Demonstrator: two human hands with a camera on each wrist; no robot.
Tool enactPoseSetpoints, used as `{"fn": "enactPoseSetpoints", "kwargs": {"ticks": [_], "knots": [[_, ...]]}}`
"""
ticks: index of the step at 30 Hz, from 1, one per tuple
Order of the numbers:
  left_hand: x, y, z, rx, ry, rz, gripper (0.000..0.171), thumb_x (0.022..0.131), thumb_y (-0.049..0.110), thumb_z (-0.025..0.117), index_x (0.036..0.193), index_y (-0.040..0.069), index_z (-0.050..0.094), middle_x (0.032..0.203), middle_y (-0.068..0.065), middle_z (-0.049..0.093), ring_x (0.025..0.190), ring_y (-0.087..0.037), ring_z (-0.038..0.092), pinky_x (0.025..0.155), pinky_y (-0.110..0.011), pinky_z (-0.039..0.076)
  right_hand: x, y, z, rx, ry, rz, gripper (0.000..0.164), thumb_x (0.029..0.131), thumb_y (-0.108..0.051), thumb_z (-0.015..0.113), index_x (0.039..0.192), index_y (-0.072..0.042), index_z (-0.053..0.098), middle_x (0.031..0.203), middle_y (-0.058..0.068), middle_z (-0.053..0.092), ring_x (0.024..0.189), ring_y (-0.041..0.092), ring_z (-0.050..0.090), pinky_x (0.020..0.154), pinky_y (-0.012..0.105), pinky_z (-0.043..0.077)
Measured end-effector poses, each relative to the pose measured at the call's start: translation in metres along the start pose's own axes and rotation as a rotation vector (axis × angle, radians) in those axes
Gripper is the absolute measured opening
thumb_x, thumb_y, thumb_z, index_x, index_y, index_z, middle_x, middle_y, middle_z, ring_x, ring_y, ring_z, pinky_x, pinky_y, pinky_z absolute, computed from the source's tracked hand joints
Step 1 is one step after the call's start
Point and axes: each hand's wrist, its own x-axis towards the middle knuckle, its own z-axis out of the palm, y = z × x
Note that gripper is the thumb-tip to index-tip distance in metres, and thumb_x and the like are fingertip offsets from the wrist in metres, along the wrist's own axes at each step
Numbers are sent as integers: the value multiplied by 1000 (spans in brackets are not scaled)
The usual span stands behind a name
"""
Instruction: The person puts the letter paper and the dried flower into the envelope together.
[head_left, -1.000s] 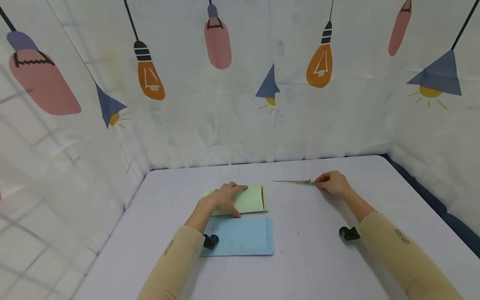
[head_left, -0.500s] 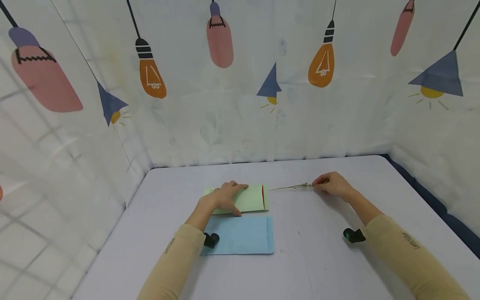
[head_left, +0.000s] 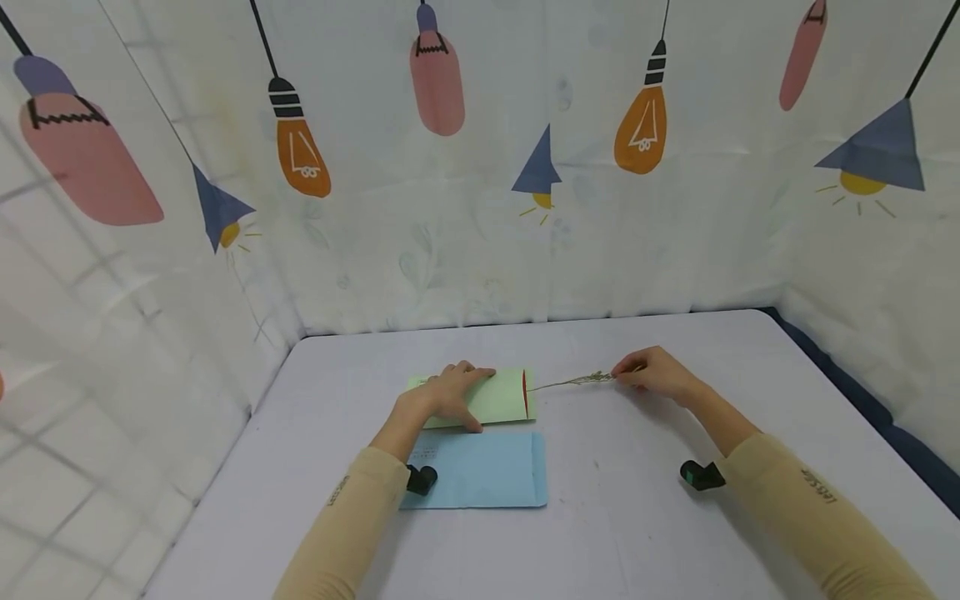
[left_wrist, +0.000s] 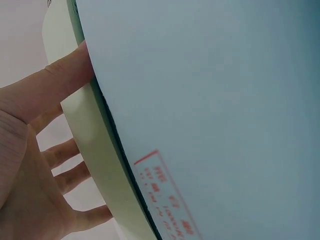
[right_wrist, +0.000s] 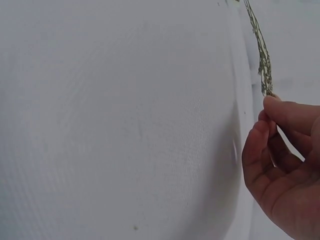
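Observation:
A pale green envelope lies on the table with its right end bulged, showing a narrow red slit. My left hand spans it, thumb at the near edge and fingers toward the far one, holding it across; in the left wrist view the thumb lies along the green edge. My right hand pinches the tufted end of a thin dried flower sprig. The bare stem points left, and its tip is at the slit. Thumb and forefinger meet on the sprig in the right wrist view.
A light blue envelope lies just in front of the green one, red print on it in the left wrist view. A white cloth covers the table. Behind hangs a white curtain printed with lamps.
My right hand has moved left and slightly nearer with the sprig, bringing the stem tip from beside the green envelope to its slit. The left hand has stayed on the envelope.

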Motion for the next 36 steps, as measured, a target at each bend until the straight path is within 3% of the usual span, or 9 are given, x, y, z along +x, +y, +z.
{"fn": "enactPoseSetpoints", "kwargs": {"ticks": [19,36], "knots": [[1,-1,0,2,2,2,98,77,38,92,159,28,39,152,-7,42,137,-30,40,107,-57,38,-3,-18,23,35,-63,-104,16,97,-8,68,110,1,73,103,9,69,84,22,58,73,34,53],[1,-1,1,-8,-5,-5,98,77,38,91,159,28,39,153,-7,41,138,-30,39,106,-57,38,1,-31,41,47,-118,-123,14,96,-8,69,107,0,74,90,8,67,74,20,55,66,33,49]]}}
